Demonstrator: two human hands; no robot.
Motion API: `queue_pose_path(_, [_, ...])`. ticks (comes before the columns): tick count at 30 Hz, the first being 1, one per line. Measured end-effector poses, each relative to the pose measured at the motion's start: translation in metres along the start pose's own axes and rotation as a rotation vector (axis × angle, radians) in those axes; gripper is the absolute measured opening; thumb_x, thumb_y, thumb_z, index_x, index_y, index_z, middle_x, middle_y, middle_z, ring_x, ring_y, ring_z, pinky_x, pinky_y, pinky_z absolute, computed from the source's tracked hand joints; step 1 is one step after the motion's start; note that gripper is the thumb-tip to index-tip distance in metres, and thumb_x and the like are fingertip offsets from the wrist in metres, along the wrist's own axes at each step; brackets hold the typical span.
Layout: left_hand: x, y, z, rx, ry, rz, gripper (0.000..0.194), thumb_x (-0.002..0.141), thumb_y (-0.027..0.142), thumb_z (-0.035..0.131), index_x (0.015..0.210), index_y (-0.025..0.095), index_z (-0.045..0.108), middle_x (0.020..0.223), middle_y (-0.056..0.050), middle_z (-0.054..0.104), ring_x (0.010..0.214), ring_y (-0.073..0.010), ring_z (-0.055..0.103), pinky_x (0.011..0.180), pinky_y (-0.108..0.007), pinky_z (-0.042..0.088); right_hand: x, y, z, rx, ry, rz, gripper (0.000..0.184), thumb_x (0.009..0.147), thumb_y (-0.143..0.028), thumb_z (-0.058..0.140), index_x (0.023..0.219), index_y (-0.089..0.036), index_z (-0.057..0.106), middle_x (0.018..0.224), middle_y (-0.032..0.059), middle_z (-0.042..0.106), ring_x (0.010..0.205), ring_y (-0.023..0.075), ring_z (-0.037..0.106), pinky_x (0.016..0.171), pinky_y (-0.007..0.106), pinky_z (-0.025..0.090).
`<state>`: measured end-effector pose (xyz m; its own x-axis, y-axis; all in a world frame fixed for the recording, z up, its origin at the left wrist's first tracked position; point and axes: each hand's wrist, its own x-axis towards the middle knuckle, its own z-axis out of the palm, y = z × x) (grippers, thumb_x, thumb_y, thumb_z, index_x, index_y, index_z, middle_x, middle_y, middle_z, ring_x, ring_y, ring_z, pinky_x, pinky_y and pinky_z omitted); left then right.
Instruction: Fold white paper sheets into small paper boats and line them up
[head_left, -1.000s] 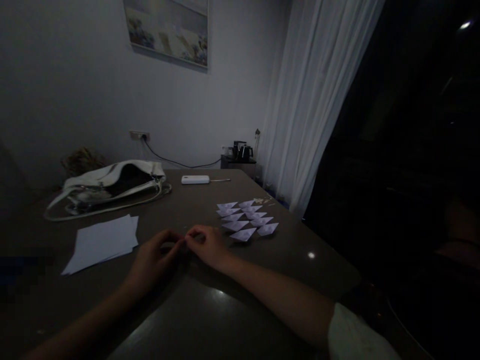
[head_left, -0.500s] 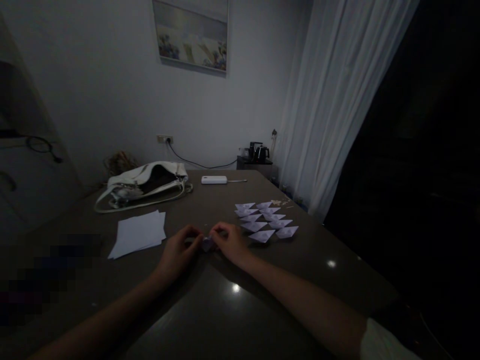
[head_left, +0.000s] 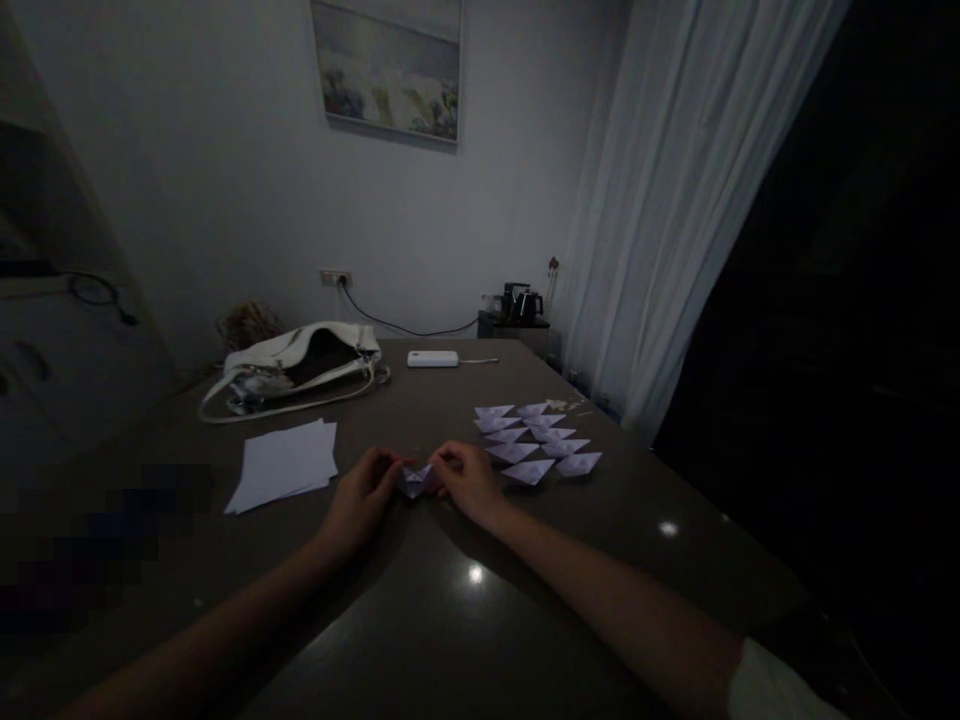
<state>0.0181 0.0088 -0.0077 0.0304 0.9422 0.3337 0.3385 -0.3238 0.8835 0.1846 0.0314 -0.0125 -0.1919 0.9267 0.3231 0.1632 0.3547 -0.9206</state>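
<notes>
Between my hands is a small folded paper boat (head_left: 415, 482), white and partly covered by my fingers. My left hand (head_left: 365, 497) pinches its left end. On the opposite end, my right hand (head_left: 469, 482) grips the paper with thumb and fingers. To the right of my right hand, several finished paper boats (head_left: 529, 471) stand in two rows on the table. A stack of white paper sheets (head_left: 283, 465) lies to the left of my left hand.
A white handbag (head_left: 300, 365) lies open at the back left of the dark table (head_left: 390, 620). Behind the boats are small light scraps (head_left: 568, 406). A white power bank (head_left: 433, 359) with a short cable lies near the far edge. A black kettle (head_left: 529, 305) stands beyond.
My hands have drawn slightly apart, and more of the folded paper boat shows between them, spread wider. The whole view has shifted a little.
</notes>
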Motion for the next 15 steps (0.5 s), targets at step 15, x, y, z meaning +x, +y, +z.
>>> queue_pose_path(15, [0.0019,0.0031,-0.0002,-0.22,0.052,-0.056,0.039,0.07,0.054,0.06,0.082,0.019,0.048,0.088,-0.008,0.069,0.082,-0.0246,0.064,0.068,-0.034,0.05,0.0029,0.0018,0.0004,0.088,-0.013,0.053,0.017,0.083,-0.015,0.043,0.077,-0.016,0.058,0.069,-0.0002,0.059,0.054,0.0117,0.058,0.048,0.022,0.05])
